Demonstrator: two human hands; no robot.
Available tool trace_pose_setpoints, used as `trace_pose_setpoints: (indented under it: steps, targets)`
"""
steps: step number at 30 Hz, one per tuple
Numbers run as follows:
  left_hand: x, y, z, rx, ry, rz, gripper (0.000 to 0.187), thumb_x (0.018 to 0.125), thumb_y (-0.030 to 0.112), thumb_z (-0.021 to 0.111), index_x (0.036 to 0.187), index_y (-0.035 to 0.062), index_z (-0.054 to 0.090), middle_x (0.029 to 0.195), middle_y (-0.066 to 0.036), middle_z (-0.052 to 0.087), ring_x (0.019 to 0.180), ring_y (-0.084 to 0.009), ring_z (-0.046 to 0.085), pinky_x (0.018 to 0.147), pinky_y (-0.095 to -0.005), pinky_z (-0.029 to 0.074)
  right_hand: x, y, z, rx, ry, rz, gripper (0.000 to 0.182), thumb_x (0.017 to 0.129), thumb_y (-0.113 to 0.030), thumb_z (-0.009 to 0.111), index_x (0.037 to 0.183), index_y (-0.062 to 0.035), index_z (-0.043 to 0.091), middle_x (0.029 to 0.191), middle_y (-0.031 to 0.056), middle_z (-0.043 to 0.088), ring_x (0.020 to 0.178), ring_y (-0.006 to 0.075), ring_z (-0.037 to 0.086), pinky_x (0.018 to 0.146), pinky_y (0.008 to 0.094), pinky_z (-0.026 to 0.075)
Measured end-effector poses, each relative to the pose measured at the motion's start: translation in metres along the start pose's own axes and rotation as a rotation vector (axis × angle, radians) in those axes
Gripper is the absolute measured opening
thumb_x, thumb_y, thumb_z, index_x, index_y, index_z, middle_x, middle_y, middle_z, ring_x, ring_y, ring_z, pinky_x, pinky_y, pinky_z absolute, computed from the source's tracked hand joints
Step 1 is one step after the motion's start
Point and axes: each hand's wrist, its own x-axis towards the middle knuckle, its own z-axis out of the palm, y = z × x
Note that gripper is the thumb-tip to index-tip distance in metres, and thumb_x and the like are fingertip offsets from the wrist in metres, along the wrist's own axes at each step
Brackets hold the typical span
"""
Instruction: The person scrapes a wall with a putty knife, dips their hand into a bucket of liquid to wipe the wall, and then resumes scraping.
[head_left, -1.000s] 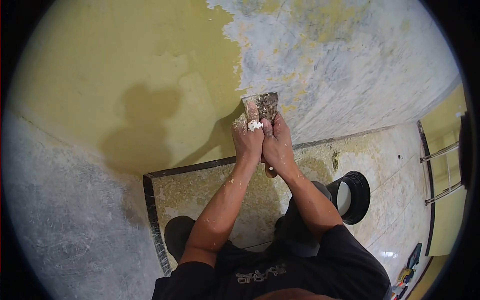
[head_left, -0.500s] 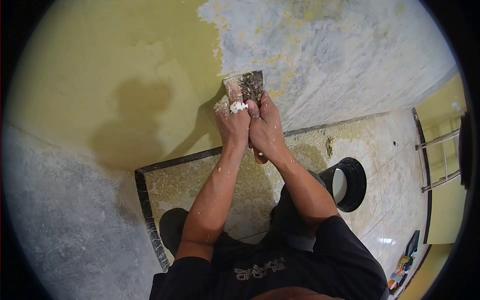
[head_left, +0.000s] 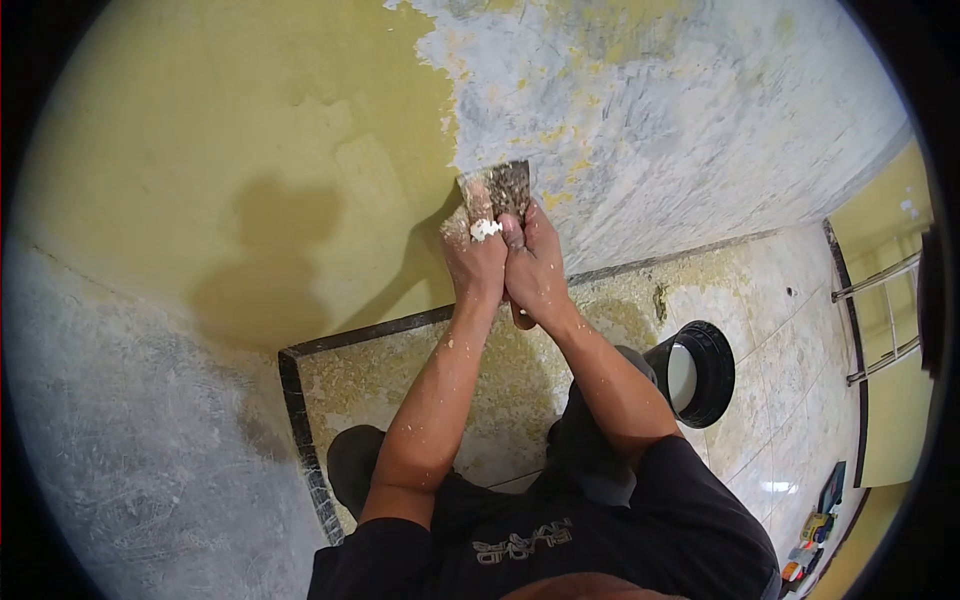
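Note:
Both hands grip one scraper [head_left: 513, 186], its broad blade crusted with paint crumbs and its top edge at the wall [head_left: 620, 120]. My left hand [head_left: 474, 258] is closed on it, with fingers laid along the blade and a white flake on the knuckles. My right hand [head_left: 536, 265] wraps the handle beside it, thumb towards the blade; the brown handle end shows below. The blade is by the ragged border between yellow-green paint [head_left: 350, 90] and the bare grey-white surface. Paint crumbs dot both hands and forearms.
A black bucket [head_left: 719, 375] with whitish contents stands right of my leg. Paint scrapings cover the tiled floor [head_left: 410, 375] below the wall. A metal ladder [head_left: 880, 273] is at the far right, with several small items [head_left: 815, 525] at lower right. A grey wall [head_left: 120, 430] rises at left.
The whole view has shifted slightly, so the wall and bucket appear a little lower and to the right. The scraper sits marginally lower on the wall; both hands keep their grip.

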Motion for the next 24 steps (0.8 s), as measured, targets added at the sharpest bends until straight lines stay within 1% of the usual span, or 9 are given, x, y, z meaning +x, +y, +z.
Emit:
trace_pose_setpoints:
  steps: [2, 3, 9, 13, 16, 18, 19, 22, 24]
  targets:
    - [0.016, -0.002, -0.004, 0.222, 0.112, 0.239, 0.025, 0.085, 0.016, 0.056, 0.106, 0.0025, 0.058, 0.083, -0.020, 0.064, 0.075, -0.0389, 0.061, 0.064, -0.0469, 0.048, 0.009, -0.012, 0.004, -0.064, 0.024, -0.128, 0.022, 0.095, -0.014, 0.047, 0.108, 0.0039, 0.052, 0.090, 0.0253, 0.062, 0.083, 0.0443, 0.057, 0.076, 0.0429, 0.045]
    - [0.023, 0.022, -0.022, 0.105, 0.004, 0.098, 0.023, 0.088, 0.018, 0.054, 0.105, 0.0036, 0.059, 0.081, -0.020, 0.064, 0.074, -0.0395, 0.061, 0.063, -0.0465, 0.048, 0.012, -0.023, 0.008, 0.025, 0.023, -0.093, 0.022, 0.095, -0.013, 0.047, 0.108, 0.0040, 0.052, 0.090, 0.0257, 0.061, 0.083, 0.0444, 0.057, 0.076, 0.0431, 0.045]
    - [0.001, -0.009, 0.003, -0.045, -0.035, 0.045, 0.021, 0.091, 0.019, 0.050, 0.102, 0.0037, 0.059, 0.081, -0.021, 0.064, 0.075, -0.0399, 0.062, 0.062, -0.0459, 0.049, -0.002, 0.012, 0.007, 0.173, 0.013, -0.013, 0.027, 0.097, -0.014, 0.044, 0.118, 0.0024, 0.051, 0.102, 0.0198, 0.062, 0.095, 0.0295, 0.059, 0.088, 0.0354, 0.044]
    - [0.005, 0.011, -0.001, -0.078, -0.075, -0.035, 0.019, 0.090, 0.018, 0.052, 0.095, 0.0021, 0.061, 0.081, -0.021, 0.064, 0.075, -0.0405, 0.062, 0.062, -0.0462, 0.048, 0.000, -0.003, -0.002, 0.235, -0.005, 0.149, 0.026, 0.097, -0.013, 0.044, 0.117, 0.0019, 0.052, 0.102, 0.0203, 0.062, 0.093, 0.0297, 0.058, 0.086, 0.0351, 0.044]
    - [0.026, 0.033, -0.010, -0.123, -0.068, -0.108, 0.028, 0.093, 0.025, 0.051, 0.091, -0.0011, 0.061, 0.078, -0.022, 0.064, 0.073, -0.0412, 0.061, 0.062, -0.0466, 0.047, 0.016, -0.024, -0.002, 0.057, 0.075, -0.088, 0.025, 0.096, -0.012, 0.045, 0.115, 0.0019, 0.053, 0.099, 0.0211, 0.062, 0.088, 0.0308, 0.059, 0.082, 0.0357, 0.045]
    - [0.034, 0.028, -0.009, -0.137, 0.036, 0.062, 0.038, 0.097, 0.032, 0.047, 0.089, -0.0022, 0.062, 0.077, -0.023, 0.064, 0.072, -0.0420, 0.060, 0.062, -0.0467, 0.046, 0.024, -0.026, 0.002, 0.198, 0.053, -0.131, 0.024, 0.095, -0.012, 0.046, 0.113, 0.0027, 0.052, 0.094, 0.0225, 0.062, 0.082, 0.0344, 0.059, 0.079, 0.0375, 0.046]
    - [0.032, 0.033, -0.014, -0.142, -0.056, -0.098, 0.046, 0.098, 0.037, 0.043, 0.088, -0.0027, 0.063, 0.075, -0.023, 0.063, 0.072, -0.0421, 0.060, 0.061, -0.0466, 0.044, 0.026, -0.012, 0.004, 0.170, 0.060, -0.173, 0.024, 0.095, -0.014, 0.047, 0.112, 0.0031, 0.052, 0.092, 0.0240, 0.062, 0.080, 0.0364, 0.058, 0.077, 0.0384, 0.046]
    - [0.008, 0.022, 0.002, -0.068, -0.152, -0.239, 0.048, 0.098, 0.039, 0.042, 0.088, -0.0035, 0.062, 0.077, -0.024, 0.063, 0.073, -0.0429, 0.060, 0.063, -0.0470, 0.045, 0.005, 0.021, -0.006, 0.093, 0.073, -0.104, 0.024, 0.095, -0.013, 0.047, 0.112, 0.0027, 0.052, 0.094, 0.0237, 0.062, 0.082, 0.0368, 0.058, 0.077, 0.0381, 0.046]
    - [-0.011, 0.002, 0.028, -0.030, -0.154, -0.171, 0.047, 0.098, 0.039, 0.041, 0.090, -0.0033, 0.062, 0.079, -0.025, 0.063, 0.075, -0.0432, 0.060, 0.064, -0.0473, 0.045, -0.003, 0.037, -0.020, 0.117, 0.083, -0.060, 0.023, 0.096, -0.012, 0.046, 0.113, 0.0026, 0.051, 0.095, 0.0226, 0.063, 0.084, 0.0347, 0.059, 0.079, 0.0375, 0.046]
